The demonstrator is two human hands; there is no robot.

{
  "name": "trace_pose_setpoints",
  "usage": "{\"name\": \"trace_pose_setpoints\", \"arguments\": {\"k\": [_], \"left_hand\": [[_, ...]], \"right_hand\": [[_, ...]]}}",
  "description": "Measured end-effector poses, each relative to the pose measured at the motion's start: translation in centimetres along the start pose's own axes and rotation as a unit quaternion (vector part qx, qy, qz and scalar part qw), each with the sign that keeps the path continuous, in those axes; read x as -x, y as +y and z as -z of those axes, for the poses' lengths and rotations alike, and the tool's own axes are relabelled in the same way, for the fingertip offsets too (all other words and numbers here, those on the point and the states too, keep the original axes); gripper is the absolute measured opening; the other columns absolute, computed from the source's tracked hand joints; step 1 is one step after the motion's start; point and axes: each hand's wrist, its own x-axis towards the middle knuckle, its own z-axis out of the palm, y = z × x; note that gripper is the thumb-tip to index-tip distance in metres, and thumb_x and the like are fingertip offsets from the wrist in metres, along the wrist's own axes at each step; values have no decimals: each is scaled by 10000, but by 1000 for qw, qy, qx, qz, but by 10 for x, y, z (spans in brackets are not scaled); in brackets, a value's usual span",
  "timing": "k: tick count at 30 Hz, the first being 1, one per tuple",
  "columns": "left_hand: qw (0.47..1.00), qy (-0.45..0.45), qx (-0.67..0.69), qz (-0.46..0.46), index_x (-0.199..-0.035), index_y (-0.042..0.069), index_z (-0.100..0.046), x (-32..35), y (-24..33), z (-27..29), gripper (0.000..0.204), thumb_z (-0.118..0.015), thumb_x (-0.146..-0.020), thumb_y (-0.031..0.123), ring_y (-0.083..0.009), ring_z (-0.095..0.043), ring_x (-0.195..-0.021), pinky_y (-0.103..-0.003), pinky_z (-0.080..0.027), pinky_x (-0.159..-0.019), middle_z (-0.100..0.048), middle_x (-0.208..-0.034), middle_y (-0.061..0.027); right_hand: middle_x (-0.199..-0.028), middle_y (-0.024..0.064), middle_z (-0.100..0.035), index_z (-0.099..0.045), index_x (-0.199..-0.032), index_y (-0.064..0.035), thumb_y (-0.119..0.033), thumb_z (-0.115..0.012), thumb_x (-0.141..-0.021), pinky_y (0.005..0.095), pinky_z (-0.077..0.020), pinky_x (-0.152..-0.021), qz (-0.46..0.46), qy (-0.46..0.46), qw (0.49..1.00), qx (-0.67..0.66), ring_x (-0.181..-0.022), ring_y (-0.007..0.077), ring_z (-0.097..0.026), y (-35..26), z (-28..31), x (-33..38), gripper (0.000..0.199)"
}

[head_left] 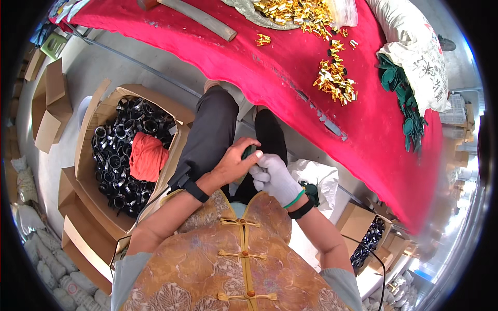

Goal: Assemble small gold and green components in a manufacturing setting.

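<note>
Above my lap, my bare left hand pinches a small dark green plastic piece between thumb and fingers. Close against its fingertips is my right hand, in a white knit glove with a green cuff, its fingers curled in. Whatever the gloved fingers hold, if anything, is hidden. Beside the right wrist a white sack lies with dark green pieces at its mouth. Left of my legs, a cardboard box is full of black ring-shaped plastic parts, with a red cloth on them.
A red-covered table spans the far side, bearing gold clip-like parts, green pieces, a white sack and a grey bar. Another box with black parts stands at right. Several sacks lie at lower left.
</note>
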Motion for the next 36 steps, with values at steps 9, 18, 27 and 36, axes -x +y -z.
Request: {"name": "trace_pose_setpoints", "arguments": {"k": [9,18,27,36], "left_hand": [[952,-47,255,165,-1174,19,-663,2,10,13,485,-451,-1106,450,-126,-591,-1060,-294,-464,-964,-658,-1093,-41],[973,-3,193,128,-1188,2,-662,0,2,12,437,-502,-1096,398,-151,-616,-1076,-307,-481,-960,-679,-1105,-59],[998,-17,-14,63,-1253,23,-637,2,-9,1,419,-493,-1101,386,-175,-621,-1117,-338,-480,-986,-671,-1160,-82],[927,-109,292,209,-1269,9,-642,3,3,12,566,-410,-1113,502,-173,-612,-1111,-337,-477,-1012,-667,-1162,-78]], "right_hand": [[-1115,231,-631,-490,-1372,-14,-183,-715,-915,422,-590,-707,367,70,648,664,-878,403,-686,-11,-30,31,537],[-751,115,-611,-606,-1037,-16,-141,-591,-981,383,-501,-535,337,115,829,432,-559,262,-598,1,-45,1,138],[-752,93,-590,-587,-980,-38,-271,-578,-1015,407,-511,-460,12,57,980,192,-547,224,-626,-7,-18,10,235],[-933,165,-632,-539,-1205,-30,-174,-688,-926,396,-555,-573,420,109,606,667,-718,320,-682,15,-24,15,348]]}}
